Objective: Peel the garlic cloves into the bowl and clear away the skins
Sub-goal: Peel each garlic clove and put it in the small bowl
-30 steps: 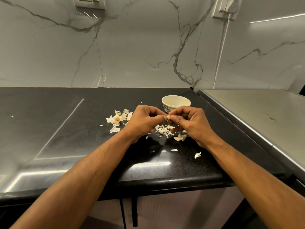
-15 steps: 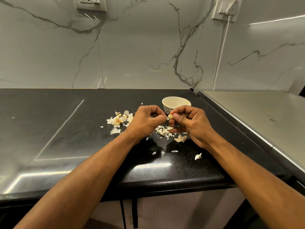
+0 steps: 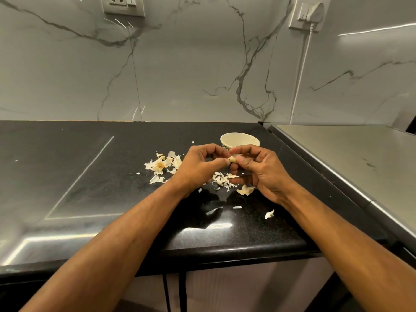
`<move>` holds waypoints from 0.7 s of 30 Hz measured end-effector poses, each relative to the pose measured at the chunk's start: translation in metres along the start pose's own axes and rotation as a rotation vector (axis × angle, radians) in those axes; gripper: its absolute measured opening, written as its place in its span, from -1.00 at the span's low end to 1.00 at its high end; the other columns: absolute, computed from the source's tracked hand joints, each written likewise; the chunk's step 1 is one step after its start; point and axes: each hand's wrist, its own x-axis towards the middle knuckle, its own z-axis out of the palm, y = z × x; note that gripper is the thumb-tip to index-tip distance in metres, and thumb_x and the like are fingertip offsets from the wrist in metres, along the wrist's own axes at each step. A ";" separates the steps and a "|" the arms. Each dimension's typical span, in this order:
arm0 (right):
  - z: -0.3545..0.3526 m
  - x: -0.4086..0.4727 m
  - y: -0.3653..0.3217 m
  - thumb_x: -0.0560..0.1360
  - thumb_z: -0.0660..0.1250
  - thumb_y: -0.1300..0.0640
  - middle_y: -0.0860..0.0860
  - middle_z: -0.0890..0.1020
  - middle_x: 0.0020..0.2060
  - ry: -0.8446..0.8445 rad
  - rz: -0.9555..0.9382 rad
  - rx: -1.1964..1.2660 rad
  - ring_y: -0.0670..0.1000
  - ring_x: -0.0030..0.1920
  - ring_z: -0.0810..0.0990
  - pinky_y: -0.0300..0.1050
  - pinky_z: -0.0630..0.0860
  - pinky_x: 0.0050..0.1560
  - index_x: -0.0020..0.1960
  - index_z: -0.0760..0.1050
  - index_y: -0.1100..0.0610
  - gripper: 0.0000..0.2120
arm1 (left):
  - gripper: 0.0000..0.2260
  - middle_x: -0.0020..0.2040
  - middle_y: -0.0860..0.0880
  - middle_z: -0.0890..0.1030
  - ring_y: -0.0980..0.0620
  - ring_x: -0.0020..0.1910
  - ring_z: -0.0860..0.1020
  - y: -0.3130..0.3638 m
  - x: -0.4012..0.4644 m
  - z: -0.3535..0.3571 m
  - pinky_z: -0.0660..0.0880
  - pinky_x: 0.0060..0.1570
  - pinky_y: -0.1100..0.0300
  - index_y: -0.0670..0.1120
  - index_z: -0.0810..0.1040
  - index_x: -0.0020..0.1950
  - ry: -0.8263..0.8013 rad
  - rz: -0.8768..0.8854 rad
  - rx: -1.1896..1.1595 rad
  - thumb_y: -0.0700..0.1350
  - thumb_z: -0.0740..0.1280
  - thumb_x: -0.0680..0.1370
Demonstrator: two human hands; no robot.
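You held one garlic clove (image 3: 232, 159) pinched between both hands, above the black counter (image 3: 90, 176).

Its long axis ran roughly left to right; which end was the tip was too small to tell. Your left hand (image 3: 198, 167) gripped its left end with curled fingers, and your right hand (image 3: 258, 170) pinched the right end. The bowl (image 3: 239, 140) stood just behind your knuckles, with loose skins (image 3: 162, 165) scattered beneath and to the left.
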 end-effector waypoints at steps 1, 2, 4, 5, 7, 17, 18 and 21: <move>0.000 0.000 0.000 0.54 0.29 0.33 0.14 0.64 -0.26 0.014 -0.007 -0.005 0.05 -0.24 0.64 0.01 0.68 -0.24 0.08 0.57 0.24 -0.85 | -0.91 -0.19 -0.19 0.63 0.17 -0.53 0.41 0.000 0.000 0.000 0.36 -0.54 0.32 -0.19 0.64 0.00 -0.016 0.013 0.001 -0.21 0.40 0.53; 0.000 0.000 0.000 0.53 0.30 0.33 0.15 0.65 -0.25 0.024 -0.013 -0.014 0.06 -0.24 0.65 0.00 0.68 -0.25 0.06 0.56 0.24 -0.87 | -0.89 -0.17 -0.23 0.64 0.20 -0.52 0.42 0.000 -0.001 0.001 0.37 -0.52 0.35 -0.20 0.64 0.01 -0.027 0.027 0.004 -0.20 0.41 0.53; 0.000 0.000 0.001 0.53 0.31 0.32 0.16 0.67 -0.24 0.025 -0.026 -0.047 0.08 -0.23 0.67 -0.01 0.67 -0.25 0.04 0.56 0.24 -0.89 | -0.85 -0.17 -0.26 0.65 0.18 -0.53 0.42 0.000 -0.001 0.001 0.36 -0.53 0.36 -0.22 0.64 0.02 -0.024 0.043 0.013 -0.17 0.42 0.52; 0.000 0.000 0.001 0.53 0.31 0.33 0.17 0.67 -0.24 0.021 -0.033 -0.068 0.09 -0.22 0.68 -0.01 0.68 -0.23 0.03 0.57 0.23 -0.89 | -0.84 -0.17 -0.26 0.65 0.13 -0.53 0.40 -0.002 0.000 0.000 0.36 -0.54 0.33 -0.22 0.65 0.02 -0.015 0.044 0.019 -0.15 0.42 0.51; 0.000 -0.001 0.001 0.54 0.31 0.33 0.18 0.67 -0.22 0.006 -0.046 -0.099 0.11 -0.19 0.68 0.02 0.68 -0.20 0.03 0.57 0.23 -0.89 | -0.83 -0.17 -0.28 0.65 0.09 -0.53 0.39 -0.002 0.000 0.000 0.35 -0.54 0.31 -0.22 0.66 0.00 0.004 0.044 0.026 -0.14 0.43 0.50; -0.001 -0.003 0.001 0.53 0.33 0.33 0.21 0.70 -0.17 0.008 -0.093 -0.139 0.15 -0.16 0.70 0.01 0.67 -0.19 0.10 0.59 0.23 -0.83 | -0.94 -0.20 -0.18 0.62 0.14 -0.51 0.38 -0.001 0.001 -0.001 0.35 -0.56 0.35 -0.17 0.64 -0.08 0.018 -0.031 -0.019 -0.19 0.41 0.53; -0.001 -0.002 0.001 0.53 0.33 0.33 0.21 0.70 -0.18 0.006 -0.085 -0.138 0.14 -0.16 0.70 0.00 0.67 -0.19 0.12 0.58 0.23 -0.82 | -0.95 -0.19 -0.18 0.61 0.15 -0.51 0.39 0.000 0.001 -0.001 0.35 -0.55 0.35 -0.17 0.64 -0.06 0.022 -0.030 -0.017 -0.21 0.41 0.53; 0.000 -0.002 0.000 0.54 0.32 0.34 0.19 0.69 -0.19 -0.003 -0.063 -0.125 0.12 -0.18 0.69 -0.01 0.66 -0.23 0.15 0.53 0.20 -0.79 | -0.92 -0.21 -0.12 0.63 0.17 -0.52 0.40 0.000 0.000 -0.001 0.37 -0.54 0.35 -0.14 0.65 -0.02 0.017 -0.039 -0.038 -0.26 0.39 0.53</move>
